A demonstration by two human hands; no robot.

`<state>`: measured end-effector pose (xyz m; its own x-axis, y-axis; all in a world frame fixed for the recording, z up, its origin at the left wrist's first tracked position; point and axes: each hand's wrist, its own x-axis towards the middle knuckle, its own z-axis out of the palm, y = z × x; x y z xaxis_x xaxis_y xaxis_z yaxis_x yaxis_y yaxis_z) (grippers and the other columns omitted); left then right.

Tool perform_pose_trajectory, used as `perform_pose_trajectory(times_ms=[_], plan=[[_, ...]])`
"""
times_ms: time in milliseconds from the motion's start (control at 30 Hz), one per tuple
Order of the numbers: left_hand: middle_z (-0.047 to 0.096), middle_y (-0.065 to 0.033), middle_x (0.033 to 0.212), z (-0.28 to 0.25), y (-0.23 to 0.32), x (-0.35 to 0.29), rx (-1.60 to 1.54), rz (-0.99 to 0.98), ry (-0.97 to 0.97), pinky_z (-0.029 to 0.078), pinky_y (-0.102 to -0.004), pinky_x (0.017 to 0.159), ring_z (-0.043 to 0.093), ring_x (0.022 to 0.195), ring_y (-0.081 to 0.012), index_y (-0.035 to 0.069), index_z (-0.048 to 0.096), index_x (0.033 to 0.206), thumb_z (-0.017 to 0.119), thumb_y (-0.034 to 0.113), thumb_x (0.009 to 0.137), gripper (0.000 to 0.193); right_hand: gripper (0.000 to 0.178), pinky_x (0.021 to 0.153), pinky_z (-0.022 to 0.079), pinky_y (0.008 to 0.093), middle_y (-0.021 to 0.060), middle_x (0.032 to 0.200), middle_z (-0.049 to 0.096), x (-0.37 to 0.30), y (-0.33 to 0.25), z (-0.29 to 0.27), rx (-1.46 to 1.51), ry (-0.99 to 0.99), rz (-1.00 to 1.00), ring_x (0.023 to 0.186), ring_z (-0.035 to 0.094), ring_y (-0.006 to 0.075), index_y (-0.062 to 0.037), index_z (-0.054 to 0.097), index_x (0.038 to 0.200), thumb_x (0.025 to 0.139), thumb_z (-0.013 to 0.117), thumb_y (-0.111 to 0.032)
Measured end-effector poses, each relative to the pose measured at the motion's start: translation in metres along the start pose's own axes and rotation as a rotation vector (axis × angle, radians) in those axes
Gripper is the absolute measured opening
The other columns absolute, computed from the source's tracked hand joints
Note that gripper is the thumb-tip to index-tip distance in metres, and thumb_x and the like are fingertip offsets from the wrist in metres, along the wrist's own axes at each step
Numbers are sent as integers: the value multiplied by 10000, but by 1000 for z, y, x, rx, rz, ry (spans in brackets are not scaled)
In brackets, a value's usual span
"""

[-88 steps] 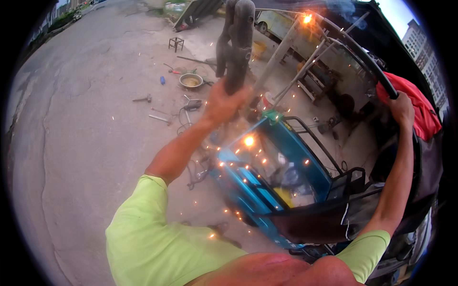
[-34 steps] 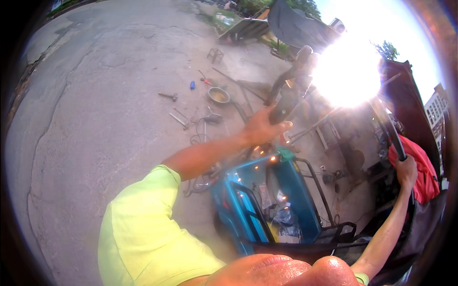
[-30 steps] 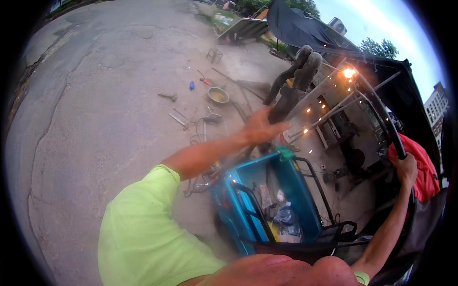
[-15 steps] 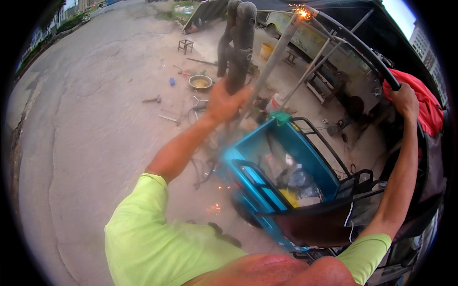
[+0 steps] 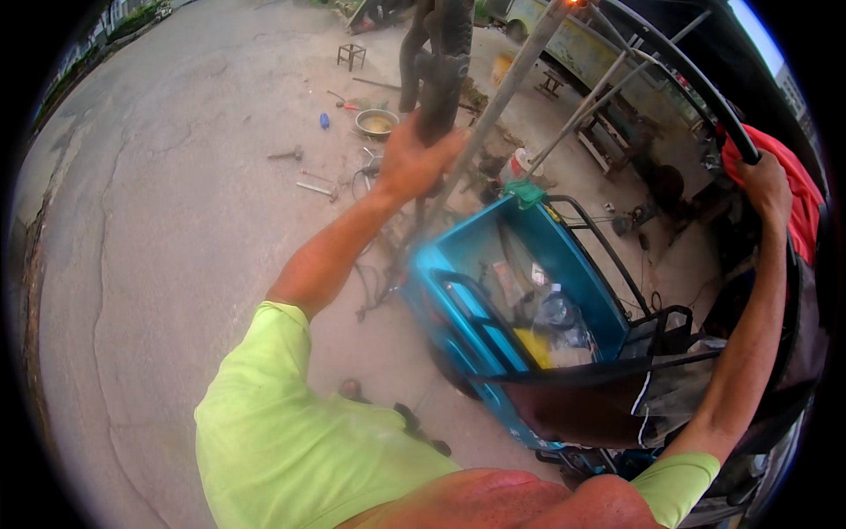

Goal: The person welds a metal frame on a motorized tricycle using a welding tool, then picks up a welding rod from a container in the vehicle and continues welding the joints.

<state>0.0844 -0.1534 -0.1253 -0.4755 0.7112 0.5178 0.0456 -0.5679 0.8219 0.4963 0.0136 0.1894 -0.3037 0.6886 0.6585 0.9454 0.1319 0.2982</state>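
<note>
My left hand [image 5: 421, 163] is wrapped round a thick, blackened welding electrode holder [image 5: 443, 75], raised in front of me; its upper end runs out of the picture. Just right of it slants a grey metal pole [image 5: 515, 75], with an orange glow [image 5: 575, 3] at its top. At the far right, my right hand [image 5: 765, 187] grips a curved black bar [image 5: 705, 84] of a canopy frame, beside red cloth [image 5: 797, 207]. Below and between my arms stands a blue cargo tricycle bed [image 5: 573, 264] holding a clear plastic bottle [image 5: 557, 309] and a yellow item [image 5: 534, 346].
Thin metal struts [image 5: 577, 115] cross under the dark canopy. Scattered on the concrete [image 5: 176, 264] are a metal bowl [image 5: 377, 122], a hammer [image 5: 286, 154], a blue object [image 5: 324, 121] and a small stool frame [image 5: 351, 56]. Green cloth [image 5: 526, 192] hangs at the bed's corner.
Bright sparks at the pole's top have shrunk to a small orange glow, and those near the ground are gone. The view has shifted, so most things sit higher. Both hands keep their grips.
</note>
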Motion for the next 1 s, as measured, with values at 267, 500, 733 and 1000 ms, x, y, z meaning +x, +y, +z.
perform_pose_trajectory(times_ms=[267,500,733,1000], plan=[[657,-26,774,5,5,7,-23,5,21,511,-285,598,627,665,-104,-1,646,1033,814,254,891,337,413,914,515,544,284,1084,721,2,2,0,-12,-16,13,1083,688,443,-42,710,1161,919,637,-369],[637,-26,737,5,3,11,27,26,7,504,-273,587,613,623,-107,11,635,999,778,237,931,275,425,923,524,539,263,1110,730,0,0,-1,-17,1,31,1095,692,436,-60,718,1172,910,636,-385],[656,-26,751,6,1,13,35,17,-9,506,-287,597,615,635,-106,3,660,1002,797,271,900,318,410,909,533,532,259,1081,738,-4,-6,-5,-1,16,52,1067,704,433,-60,731,1142,894,625,-369],[676,-25,772,7,-5,14,42,17,9,514,-285,610,626,653,-99,15,675,1005,807,281,890,319,397,894,535,535,262,1059,740,-6,-10,-9,-12,6,29,1042,709,434,-53,744,1124,899,627,-359]])
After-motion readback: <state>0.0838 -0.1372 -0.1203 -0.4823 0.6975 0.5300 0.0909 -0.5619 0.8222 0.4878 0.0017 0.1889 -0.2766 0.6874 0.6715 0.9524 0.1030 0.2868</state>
